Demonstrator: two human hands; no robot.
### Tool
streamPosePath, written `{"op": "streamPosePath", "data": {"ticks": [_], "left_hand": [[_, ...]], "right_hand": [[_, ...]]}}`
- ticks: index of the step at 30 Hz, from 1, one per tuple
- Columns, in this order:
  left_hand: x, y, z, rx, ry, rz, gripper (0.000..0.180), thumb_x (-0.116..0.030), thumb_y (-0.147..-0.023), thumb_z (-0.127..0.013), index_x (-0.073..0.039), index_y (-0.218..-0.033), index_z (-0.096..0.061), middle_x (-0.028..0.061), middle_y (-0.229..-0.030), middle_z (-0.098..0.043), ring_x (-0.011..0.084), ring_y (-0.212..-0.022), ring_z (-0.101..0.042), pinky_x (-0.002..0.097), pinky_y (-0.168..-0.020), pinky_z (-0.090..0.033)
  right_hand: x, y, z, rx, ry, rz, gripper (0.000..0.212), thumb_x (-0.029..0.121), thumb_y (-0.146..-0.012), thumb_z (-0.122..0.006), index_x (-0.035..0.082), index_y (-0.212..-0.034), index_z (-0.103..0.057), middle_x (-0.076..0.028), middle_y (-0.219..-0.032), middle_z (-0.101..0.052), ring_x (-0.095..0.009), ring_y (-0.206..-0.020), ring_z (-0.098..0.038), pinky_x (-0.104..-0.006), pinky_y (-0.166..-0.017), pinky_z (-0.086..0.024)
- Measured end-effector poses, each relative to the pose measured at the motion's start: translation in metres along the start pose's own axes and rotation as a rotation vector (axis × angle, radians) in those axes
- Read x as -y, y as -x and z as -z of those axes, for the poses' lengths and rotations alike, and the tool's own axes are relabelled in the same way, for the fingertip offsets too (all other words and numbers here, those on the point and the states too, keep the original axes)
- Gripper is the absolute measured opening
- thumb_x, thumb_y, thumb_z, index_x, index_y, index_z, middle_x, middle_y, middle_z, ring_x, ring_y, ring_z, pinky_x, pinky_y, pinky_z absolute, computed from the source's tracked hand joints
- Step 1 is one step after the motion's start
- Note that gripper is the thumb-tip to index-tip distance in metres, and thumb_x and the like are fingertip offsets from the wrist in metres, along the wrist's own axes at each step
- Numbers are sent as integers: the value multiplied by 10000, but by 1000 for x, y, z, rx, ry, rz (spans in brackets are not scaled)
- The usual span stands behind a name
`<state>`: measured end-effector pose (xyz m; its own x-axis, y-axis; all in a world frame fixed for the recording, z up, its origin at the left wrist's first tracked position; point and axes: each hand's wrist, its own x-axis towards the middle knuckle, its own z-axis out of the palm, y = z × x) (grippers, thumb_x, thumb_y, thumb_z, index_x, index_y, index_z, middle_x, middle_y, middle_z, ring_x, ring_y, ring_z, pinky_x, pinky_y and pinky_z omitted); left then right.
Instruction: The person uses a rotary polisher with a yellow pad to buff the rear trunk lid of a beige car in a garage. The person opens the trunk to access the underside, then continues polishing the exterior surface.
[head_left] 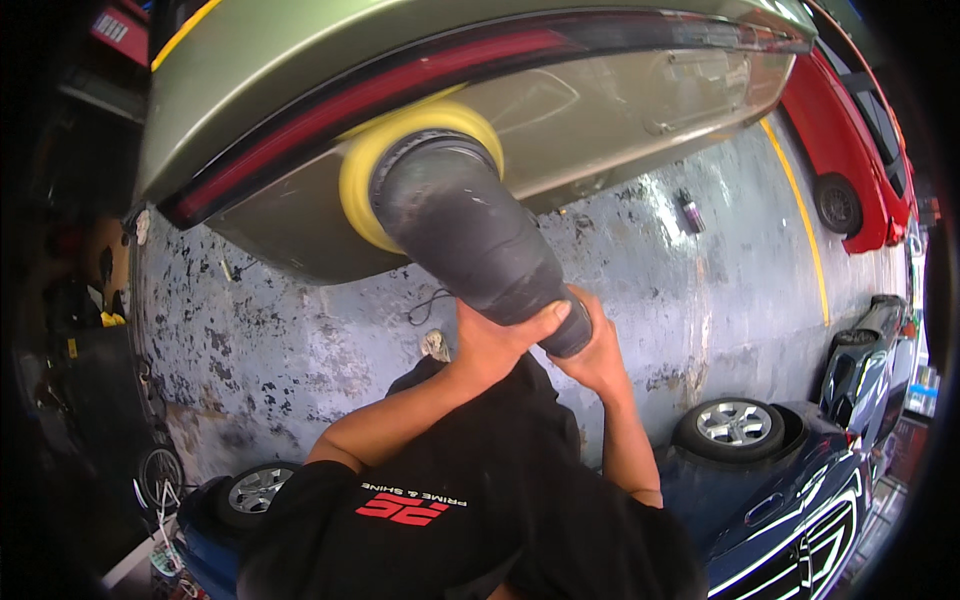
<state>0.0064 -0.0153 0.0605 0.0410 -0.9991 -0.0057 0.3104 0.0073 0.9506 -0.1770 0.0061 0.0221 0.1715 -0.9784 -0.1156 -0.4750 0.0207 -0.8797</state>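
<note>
Both my hands grip the rear end of a black car polisher (480,240). My left hand (497,335) wraps its near side with the thumb across the top. My right hand (597,350) closes round the back end from the other side. At the far end, a round yellow foam pad (358,190) lies against the rear panel of an olive-gold car (560,120), just below its long red tail light strip (380,100). Part of the pad is hidden behind the tool's body. A thin dark cord (428,305) loops beside my left hand.
A dark bottle (691,211) stands on the worn grey floor (640,300), near a yellow painted line (800,215). A red car (850,150) is at the right. Behind me is a dark blue car (770,480); a bicycle wheel (161,475) shows at the lower left.
</note>
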Motion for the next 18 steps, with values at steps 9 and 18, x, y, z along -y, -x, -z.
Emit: {"op": "streamPosePath", "data": {"ticks": [9, 18], "left_hand": [[19, -26, -43, 22, 21, -24, 427, -31, -853, -806, -3, -1241, -630, 110, -1226, -673, 185, -1104, -647, 364, -985, -528], [29, -51, -79, 44, 29, 16, 471, -46, -840, -824, -6, -1266, -629, 112, -1239, -676, 186, -1122, -650, 360, -984, -530]], "right_hand": [[-24, -24, 47, -8, 29, 31, 723, 126, -735, -850, 131, -1386, -537, -197, -1213, -728, -437, -1110, -706, -467, -914, -590], [-44, -45, 81, -36, 47, 64, 722, 134, -750, -875, 124, -1387, -537, -201, -1202, -732, -427, -1093, -720, -462, -889, -596]]}}
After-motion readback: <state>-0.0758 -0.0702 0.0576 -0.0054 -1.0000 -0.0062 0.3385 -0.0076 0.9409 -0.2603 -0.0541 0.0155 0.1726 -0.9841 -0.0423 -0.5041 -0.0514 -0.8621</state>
